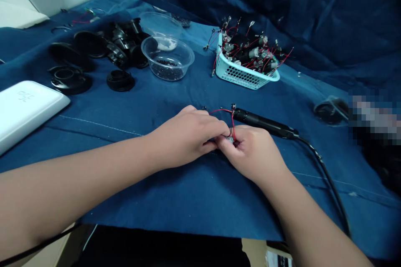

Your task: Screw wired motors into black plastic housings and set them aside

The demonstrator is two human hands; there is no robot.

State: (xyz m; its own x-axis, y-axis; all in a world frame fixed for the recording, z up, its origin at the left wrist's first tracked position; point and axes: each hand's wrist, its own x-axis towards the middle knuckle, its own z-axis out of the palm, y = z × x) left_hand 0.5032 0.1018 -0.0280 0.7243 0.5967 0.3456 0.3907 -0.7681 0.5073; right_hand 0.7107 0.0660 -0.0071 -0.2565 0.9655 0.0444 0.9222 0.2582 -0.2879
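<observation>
My left hand (188, 135) and my right hand (255, 152) meet at the middle of the blue cloth, fingers pinched together on a small part with red wires (231, 127). The part itself is mostly hidden between my fingertips; a thin red wire loops up from it. Just behind my right hand lies a black pen-shaped electric tool (266, 123) with its cable (328, 179) running off to the lower right.
A light blue basket (241, 76) of several wired small parts stands at the back. A clear bowl (167, 57) holds dark small pieces. Black round plastic parts (94, 56) lie at the back left. A white flat case (25, 108) sits on the left.
</observation>
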